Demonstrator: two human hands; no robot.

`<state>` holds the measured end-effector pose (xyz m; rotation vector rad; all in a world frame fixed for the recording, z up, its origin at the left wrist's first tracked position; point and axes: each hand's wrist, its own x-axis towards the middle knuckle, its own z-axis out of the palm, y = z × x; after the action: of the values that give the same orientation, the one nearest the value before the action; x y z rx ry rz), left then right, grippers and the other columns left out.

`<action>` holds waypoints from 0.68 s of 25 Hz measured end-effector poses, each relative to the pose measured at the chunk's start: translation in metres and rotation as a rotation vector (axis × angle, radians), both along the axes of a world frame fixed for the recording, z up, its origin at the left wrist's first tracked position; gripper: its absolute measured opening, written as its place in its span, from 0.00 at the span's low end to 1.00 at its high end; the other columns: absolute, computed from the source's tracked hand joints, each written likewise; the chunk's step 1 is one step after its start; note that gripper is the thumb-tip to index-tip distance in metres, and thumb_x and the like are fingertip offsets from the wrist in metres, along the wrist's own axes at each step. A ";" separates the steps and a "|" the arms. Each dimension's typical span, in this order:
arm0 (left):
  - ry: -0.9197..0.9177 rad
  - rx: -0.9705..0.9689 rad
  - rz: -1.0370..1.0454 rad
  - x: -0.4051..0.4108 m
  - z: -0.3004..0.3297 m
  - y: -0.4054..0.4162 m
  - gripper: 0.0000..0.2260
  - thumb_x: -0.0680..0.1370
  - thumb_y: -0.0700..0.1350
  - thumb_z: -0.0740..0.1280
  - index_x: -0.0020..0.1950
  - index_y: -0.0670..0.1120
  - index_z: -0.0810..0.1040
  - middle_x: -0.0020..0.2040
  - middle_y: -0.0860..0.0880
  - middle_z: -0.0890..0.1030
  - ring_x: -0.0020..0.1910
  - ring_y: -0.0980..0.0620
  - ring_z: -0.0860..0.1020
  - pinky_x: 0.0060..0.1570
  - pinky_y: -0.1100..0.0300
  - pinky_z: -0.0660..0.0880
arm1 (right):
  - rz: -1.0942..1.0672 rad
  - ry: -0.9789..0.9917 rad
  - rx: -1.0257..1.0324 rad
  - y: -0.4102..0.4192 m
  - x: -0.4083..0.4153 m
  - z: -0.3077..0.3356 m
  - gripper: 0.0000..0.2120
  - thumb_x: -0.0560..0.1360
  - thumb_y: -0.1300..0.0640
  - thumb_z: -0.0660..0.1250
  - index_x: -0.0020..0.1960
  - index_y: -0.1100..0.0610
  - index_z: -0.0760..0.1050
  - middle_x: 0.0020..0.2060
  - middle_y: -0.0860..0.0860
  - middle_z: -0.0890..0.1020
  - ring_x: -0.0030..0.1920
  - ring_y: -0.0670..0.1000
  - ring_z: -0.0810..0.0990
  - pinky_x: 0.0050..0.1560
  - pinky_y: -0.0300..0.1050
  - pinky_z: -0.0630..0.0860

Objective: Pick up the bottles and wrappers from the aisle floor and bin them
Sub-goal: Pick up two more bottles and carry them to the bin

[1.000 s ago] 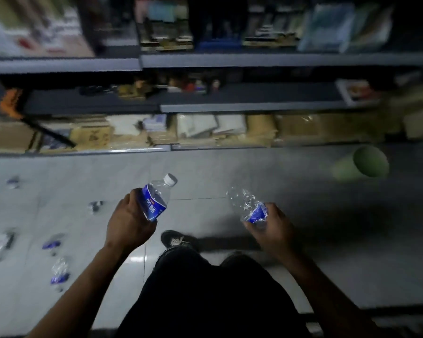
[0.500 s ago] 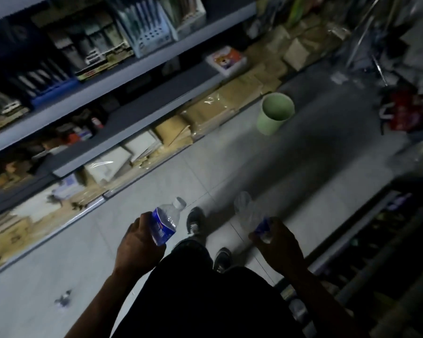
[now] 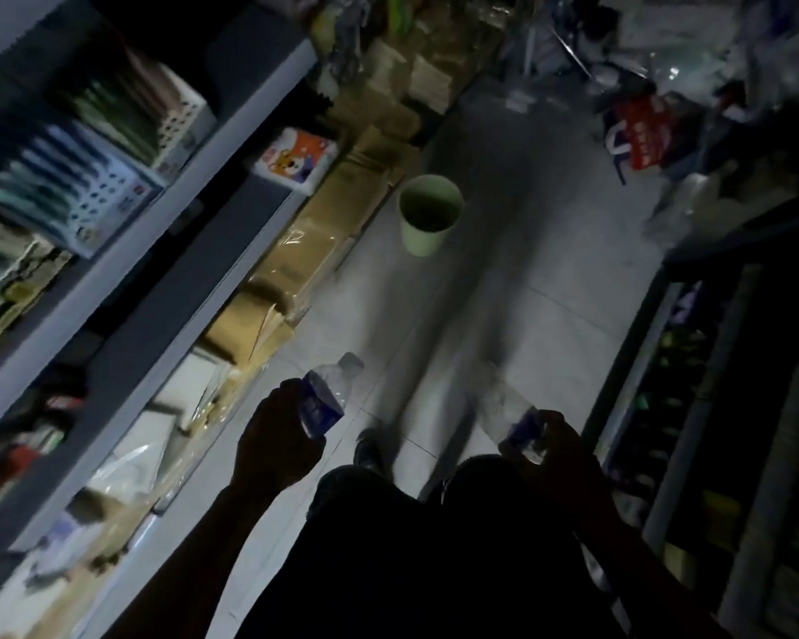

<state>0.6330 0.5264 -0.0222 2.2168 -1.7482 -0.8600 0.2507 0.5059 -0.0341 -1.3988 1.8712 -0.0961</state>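
Left hand: the left hand [image 3: 275,442] is seen curled round a capped water bottle [image 3: 326,398], gripped at its blue label, with the cap end tilted up and away from the body.
Right hand: the right hand [image 3: 559,447] is seen closed round a crumpled clear bottle [image 3: 510,415], held at its blue label; the free end is pointed up and to the left, and is blurred.
Bottles: both are held above the tiled floor [image 3: 503,279], in front of the person's dark-clothed legs, well apart from each other.
Bin: a pale green bin [image 3: 429,214] is stood upright on the floor further up the aisle, just beside the cardboard boxes [image 3: 314,251] stacked at the foot of the left shelving; its mouth is open and its inside is dark.
Shoe: a dark shoe [image 3: 369,449] is seen on the tiles between the two hands.
Shelving: grey shelves [image 3: 194,145] loaded with boxed goods are run along the left side.
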 end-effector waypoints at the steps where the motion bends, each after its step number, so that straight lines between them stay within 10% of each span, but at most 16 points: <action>1: -0.012 -0.012 -0.073 -0.004 -0.002 -0.029 0.33 0.64 0.41 0.79 0.67 0.42 0.73 0.56 0.46 0.81 0.52 0.45 0.81 0.48 0.57 0.79 | -0.048 0.006 0.012 -0.009 -0.009 0.000 0.34 0.62 0.26 0.67 0.61 0.43 0.69 0.52 0.44 0.79 0.52 0.50 0.82 0.53 0.53 0.79; 17: 0.002 0.046 -0.031 -0.169 0.010 -0.362 0.28 0.67 0.43 0.77 0.65 0.45 0.73 0.54 0.51 0.77 0.51 0.51 0.77 0.50 0.59 0.71 | -0.084 -0.079 0.003 -0.347 -0.137 0.012 0.26 0.66 0.32 0.72 0.58 0.42 0.70 0.51 0.42 0.79 0.50 0.47 0.81 0.50 0.47 0.77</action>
<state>0.4637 0.1647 -0.0124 2.2220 -1.7842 -0.9185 0.1135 0.1591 -0.0223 -1.2959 1.8636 -0.1882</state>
